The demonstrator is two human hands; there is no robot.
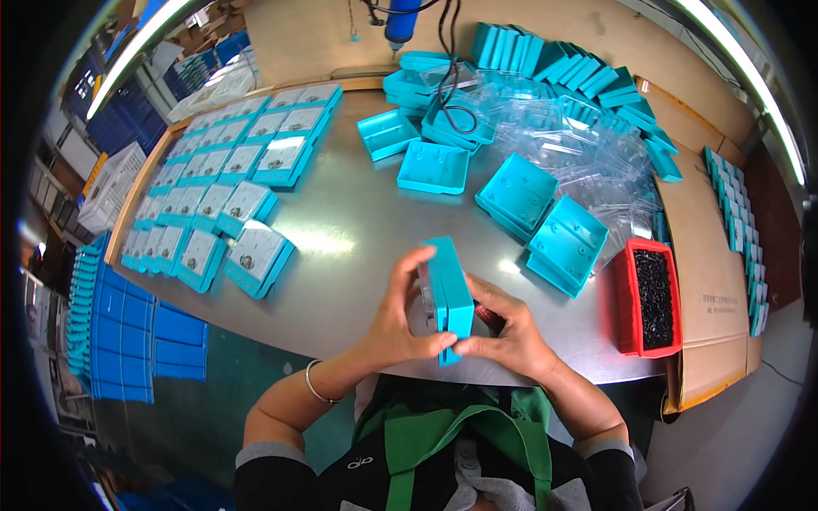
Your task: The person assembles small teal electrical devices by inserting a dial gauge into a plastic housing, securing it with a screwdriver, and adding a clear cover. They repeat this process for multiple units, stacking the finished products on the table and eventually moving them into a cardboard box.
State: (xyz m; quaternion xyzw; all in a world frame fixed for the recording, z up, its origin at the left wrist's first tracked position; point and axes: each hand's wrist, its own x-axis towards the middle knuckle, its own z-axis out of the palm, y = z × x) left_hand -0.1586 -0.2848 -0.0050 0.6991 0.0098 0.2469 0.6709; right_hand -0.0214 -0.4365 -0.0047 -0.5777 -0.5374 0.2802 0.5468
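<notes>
The person is holding a teal plastic housing (449,294) on edge over the near middle of the bench (349,230), both hands closed around it. The left hand (399,319) is wrapping its fingers over the left face and pinching the near corner with the thumb; the right hand (503,328) is cupping the right face, its fingertips meeting the left thumb at the lower edge. A clear panel seems to be sitting against the left face, under the left fingers.

Judging from this grip, the two parts are being pressed together. It would go best with the edges lined up flush all round before squeezing, pressure spread evenly along the rim rather than at one corner, and the fingers kept off the clear face so it is not getting smudged.

To the left, finished units (256,255) with white faces are lying in rows. Far and to the right, empty teal shells (567,243) and clear covers (579,145) are piling up, and a red tray (630,315) of small dark screws is sitting at the right edge.

The housing's inner side is facing away, so whether the panel is seated cannot be told. The right palm is hiding the right face. A hanging blue tool (400,21) is being cut off at the far edge.
</notes>
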